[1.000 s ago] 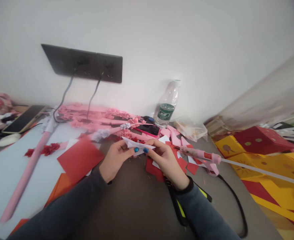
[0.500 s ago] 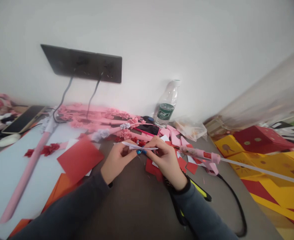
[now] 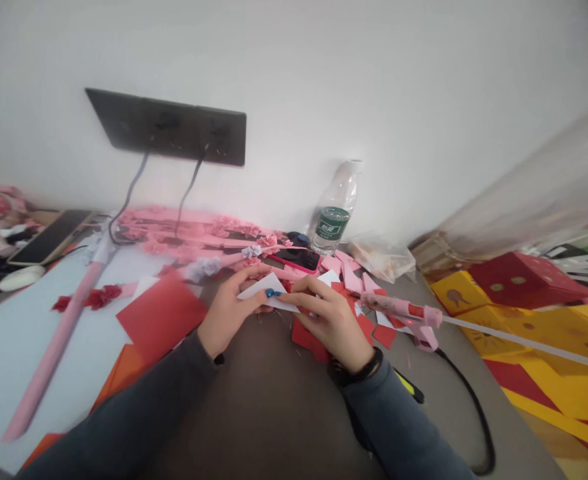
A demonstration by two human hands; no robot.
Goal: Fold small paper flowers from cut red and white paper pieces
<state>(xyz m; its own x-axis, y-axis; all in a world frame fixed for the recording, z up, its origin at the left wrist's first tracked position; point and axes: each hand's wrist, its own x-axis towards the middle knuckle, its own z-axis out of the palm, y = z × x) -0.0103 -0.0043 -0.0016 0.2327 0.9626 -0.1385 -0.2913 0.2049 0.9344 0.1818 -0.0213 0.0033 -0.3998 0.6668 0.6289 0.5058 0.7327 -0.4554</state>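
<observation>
Between my two hands is a small piece of folded white paper (image 3: 266,288), held above the grey table. My left hand (image 3: 231,310) pinches its left side, thumb on the near face. The fingers of my right hand (image 3: 331,319) close on the right side, their tips meeting the left thumb near the middle of the paper. Red paper squares (image 3: 157,317) lie left of my left hand. Under and beside my right hand are red and pink paper scraps (image 3: 311,339). A pink glue gun (image 3: 404,313) with a long white glue stick rests to the right.
A plastic water bottle (image 3: 333,213) stands against the wall. Pink paper-flower branches (image 3: 214,230) lie along the back, near a phone (image 3: 297,259). A pink rolled tube (image 3: 54,353) rests on white sheets at left. Yellow and red boxes (image 3: 529,300) sit at right.
The white paper has turned from nearly edge-on to showing its broad face. My right hand's fingers have shifted over its right side, and the left thumb has moved slightly up.
</observation>
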